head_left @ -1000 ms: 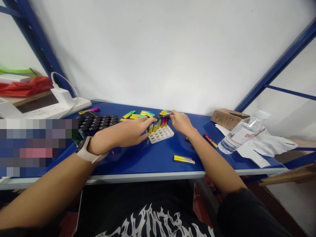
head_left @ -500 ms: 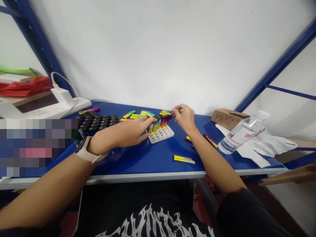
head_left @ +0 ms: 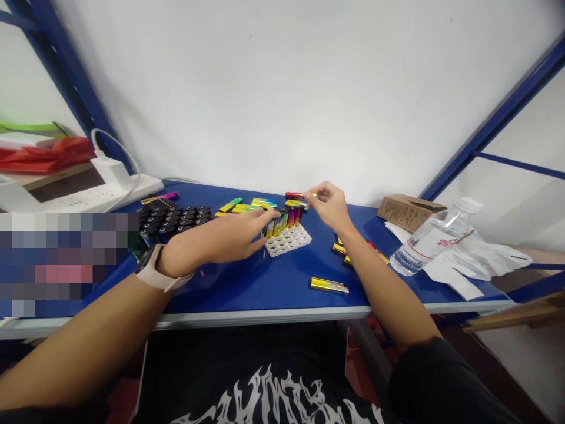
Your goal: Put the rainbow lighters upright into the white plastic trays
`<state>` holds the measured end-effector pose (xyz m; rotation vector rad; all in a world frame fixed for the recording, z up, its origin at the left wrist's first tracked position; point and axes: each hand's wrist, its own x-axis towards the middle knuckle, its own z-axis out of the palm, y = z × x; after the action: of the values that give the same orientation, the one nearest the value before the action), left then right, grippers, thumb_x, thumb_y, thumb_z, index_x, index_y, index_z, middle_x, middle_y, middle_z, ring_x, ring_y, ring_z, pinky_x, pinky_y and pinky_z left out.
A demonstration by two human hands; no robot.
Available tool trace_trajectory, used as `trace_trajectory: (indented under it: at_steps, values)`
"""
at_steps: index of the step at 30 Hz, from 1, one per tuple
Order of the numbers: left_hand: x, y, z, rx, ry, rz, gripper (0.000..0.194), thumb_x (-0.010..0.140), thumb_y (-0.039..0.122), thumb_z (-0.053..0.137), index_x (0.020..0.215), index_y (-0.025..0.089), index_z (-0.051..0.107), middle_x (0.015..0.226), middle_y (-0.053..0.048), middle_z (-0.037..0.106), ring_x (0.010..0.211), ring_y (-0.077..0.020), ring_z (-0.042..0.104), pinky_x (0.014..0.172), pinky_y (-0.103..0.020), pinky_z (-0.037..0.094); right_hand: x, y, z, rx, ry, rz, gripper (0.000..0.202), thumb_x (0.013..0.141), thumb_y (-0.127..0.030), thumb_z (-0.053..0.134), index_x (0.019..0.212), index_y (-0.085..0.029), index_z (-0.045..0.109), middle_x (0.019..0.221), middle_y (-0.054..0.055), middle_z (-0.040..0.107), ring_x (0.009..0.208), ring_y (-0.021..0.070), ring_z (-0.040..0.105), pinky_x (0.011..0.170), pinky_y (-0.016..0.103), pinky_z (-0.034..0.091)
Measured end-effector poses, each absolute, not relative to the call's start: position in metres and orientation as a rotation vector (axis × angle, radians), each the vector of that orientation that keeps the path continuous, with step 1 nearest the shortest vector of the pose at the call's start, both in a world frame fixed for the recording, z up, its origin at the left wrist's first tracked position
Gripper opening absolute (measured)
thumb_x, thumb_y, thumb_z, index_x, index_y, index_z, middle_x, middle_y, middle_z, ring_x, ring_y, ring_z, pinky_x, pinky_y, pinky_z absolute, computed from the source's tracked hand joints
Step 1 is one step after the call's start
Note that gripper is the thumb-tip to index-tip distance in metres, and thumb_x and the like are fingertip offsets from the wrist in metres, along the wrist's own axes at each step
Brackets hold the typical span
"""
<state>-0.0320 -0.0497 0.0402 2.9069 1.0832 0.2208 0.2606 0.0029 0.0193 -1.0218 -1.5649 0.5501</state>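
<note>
At the left end of a white perforated rack is my left hand, its fingers and thumb closed around that end, index finger by the tops of the upright pieces. Several shiny gradient-coloured sticks with dark tops stand in the rack's back row. Just behind the rack, my right hand pinches a red-and-yellow metallic stick between thumb and fingers, held nearly level. Similar sticks lie flat behind the rack. A yellow-and-silver stick rests near the front edge, and others lie partly under my right forearm.
A dense group of black-topped pieces stands to the left. White power strips with a plugged charger are beyond it. On the right are a cardboard box, a water bottle and crumpled white wrapping. A white wall backs the blue table.
My right hand has turned the red-and-yellow stick from slanting down by the rack to nearly level, slightly higher. My left hand stays in place.
</note>
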Motion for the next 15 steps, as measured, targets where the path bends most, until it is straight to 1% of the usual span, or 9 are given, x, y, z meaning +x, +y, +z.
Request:
trace_trajectory:
  at_steps: [5, 8, 11, 13, 15]
  values:
    - [-0.032, -0.049, 0.039, 2.907, 1.101, 0.189, 0.069, 0.113, 0.042, 0.043, 0.178, 0.021, 0.033, 0.174, -0.022, 0.055, 0.144, -0.0402, 0.069, 0.116, -0.054, 0.057, 0.257, -0.005, 0.021, -1.017, -1.743, 0.651, 0.042, 0.085, -0.058, 0.089, 0.088, -0.023, 0.066, 0.081, 0.004, 0.075, 0.072, 0.0199, 0.070, 0.067, 0.035, 0.057]
    - [-0.032, -0.049, 0.039, 2.900, 1.108, 0.191, 0.069, 0.113, 0.042, 0.044, 0.178, 0.021, 0.032, 0.174, -0.023, 0.054, 0.146, -0.0409, 0.068, 0.117, -0.055, 0.056, 0.259, -0.009, 0.024, -1.036, -1.876, 0.728, 0.034, 0.090, -0.051, 0.084, 0.100, -0.021, 0.072, 0.083, 0.004, 0.074, 0.072, 0.0203, 0.069, 0.066, 0.035, 0.055]
    - [-0.032, -0.049, 0.039, 2.892, 1.109, 0.194, 0.071, 0.113, 0.043, 0.045, 0.179, 0.021, 0.032, 0.175, -0.022, 0.053, 0.148, -0.0416, 0.066, 0.119, -0.057, 0.055, 0.263, -0.011, 0.027, -1.038, -2.060, 0.645, 0.030, 0.093, -0.040, 0.078, 0.115, -0.020, 0.076, 0.093, 0.006, 0.074, 0.078, 0.0215, 0.069, 0.069, 0.036, 0.054]
    - [-0.032, -0.049, 0.040, 2.894, 1.104, 0.192, 0.071, 0.113, 0.042, 0.045, 0.179, 0.020, 0.032, 0.176, -0.023, 0.052, 0.149, -0.0418, 0.066, 0.119, -0.056, 0.055, 0.264, -0.012, 0.028, -1.029, -2.143, 0.546, 0.027, 0.093, -0.034, 0.076, 0.116, -0.020, 0.076, 0.104, 0.009, 0.075, 0.086, 0.0229, 0.069, 0.073, 0.036, 0.054]
    - [-0.031, -0.050, 0.041, 2.896, 1.103, 0.185, 0.071, 0.113, 0.041, 0.045, 0.179, 0.018, 0.032, 0.175, -0.023, 0.053, 0.149, -0.0419, 0.065, 0.118, -0.056, 0.055, 0.263, -0.014, 0.029, -1.030, -2.159, 0.509, 0.022, 0.093, -0.031, 0.075, 0.113, -0.020, 0.074, 0.107, 0.009, 0.075, 0.089, 0.0240, 0.069, 0.075, 0.037, 0.054]
